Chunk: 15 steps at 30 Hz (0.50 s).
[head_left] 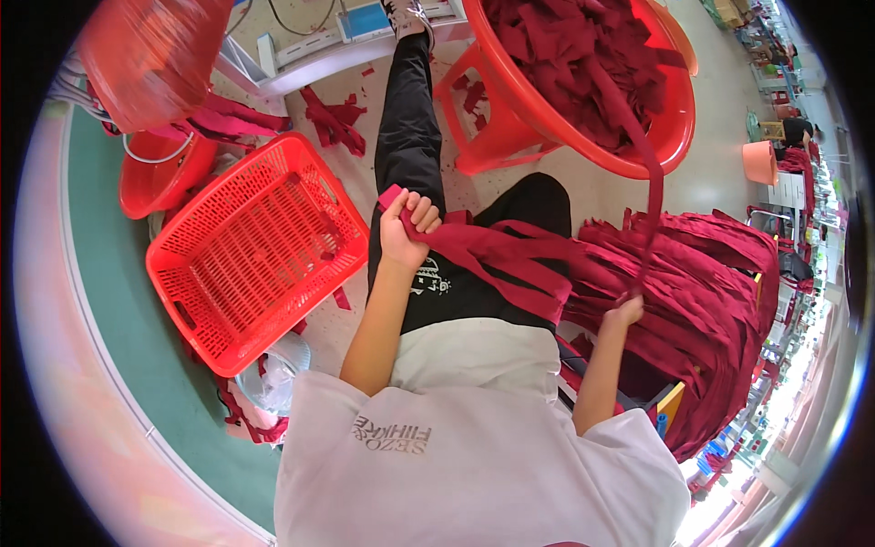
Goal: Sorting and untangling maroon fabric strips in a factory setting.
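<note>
My left hand (409, 230) is closed around the end of a bunch of dark red fabric strips (497, 253), which lie across my lap and trail to the right. A short brighter end pokes out above that fist. My right hand (624, 312) is closed on a single long fabric strip (653, 205), which runs up to the round red basin (674, 150). A heap of dark red strips (583, 68) fills this basin. Close beyond my right hand, a thick pile of long red strips (702, 310) drapes over a support with yellow edges.
A red slatted plastic crate (244, 255) stands at my left. Behind it is a smaller red tub (150, 182) under an orange-red plastic bag (150, 59). A red stool (474, 114) stands below the basin. Fabric scraps (337, 118) lie on the floor near a metal frame (319, 50).
</note>
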### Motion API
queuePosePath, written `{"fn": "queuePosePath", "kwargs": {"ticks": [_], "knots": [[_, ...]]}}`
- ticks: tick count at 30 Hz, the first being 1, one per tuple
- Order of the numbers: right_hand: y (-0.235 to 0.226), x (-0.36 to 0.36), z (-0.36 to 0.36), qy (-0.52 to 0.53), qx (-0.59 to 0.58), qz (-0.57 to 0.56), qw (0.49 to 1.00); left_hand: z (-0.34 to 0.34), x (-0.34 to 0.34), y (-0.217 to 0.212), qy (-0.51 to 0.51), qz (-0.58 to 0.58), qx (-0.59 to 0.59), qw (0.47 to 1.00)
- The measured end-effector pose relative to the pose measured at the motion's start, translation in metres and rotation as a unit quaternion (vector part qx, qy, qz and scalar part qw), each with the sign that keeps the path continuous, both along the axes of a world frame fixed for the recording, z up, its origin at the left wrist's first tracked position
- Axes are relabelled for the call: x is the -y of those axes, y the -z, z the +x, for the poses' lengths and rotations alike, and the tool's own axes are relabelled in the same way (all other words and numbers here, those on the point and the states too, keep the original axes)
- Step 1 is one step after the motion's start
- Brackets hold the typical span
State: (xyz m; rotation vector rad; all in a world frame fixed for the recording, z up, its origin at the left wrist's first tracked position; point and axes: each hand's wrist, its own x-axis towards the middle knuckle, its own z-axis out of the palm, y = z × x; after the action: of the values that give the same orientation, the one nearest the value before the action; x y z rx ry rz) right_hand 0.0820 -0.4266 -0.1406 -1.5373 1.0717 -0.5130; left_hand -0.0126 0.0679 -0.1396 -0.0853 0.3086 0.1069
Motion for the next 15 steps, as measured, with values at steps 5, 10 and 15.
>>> {"fn": "queuePosePath", "kwargs": {"ticks": [5,10,15], "knots": [[0.123,0.094,-0.082,0.113,-0.212,0.041,0.970,0.007,0.011,0.000,-0.022,0.002,0.000,1.000],[0.125,0.018,-0.118,0.061,-0.243,0.120,0.961,0.000,0.010,0.003,-0.042,0.022,-0.006,0.999],[0.103,-0.010,-0.106,-0.047,-0.183,0.077,0.979,0.000,0.015,0.003,-0.052,-0.011,-0.027,0.998]]}}
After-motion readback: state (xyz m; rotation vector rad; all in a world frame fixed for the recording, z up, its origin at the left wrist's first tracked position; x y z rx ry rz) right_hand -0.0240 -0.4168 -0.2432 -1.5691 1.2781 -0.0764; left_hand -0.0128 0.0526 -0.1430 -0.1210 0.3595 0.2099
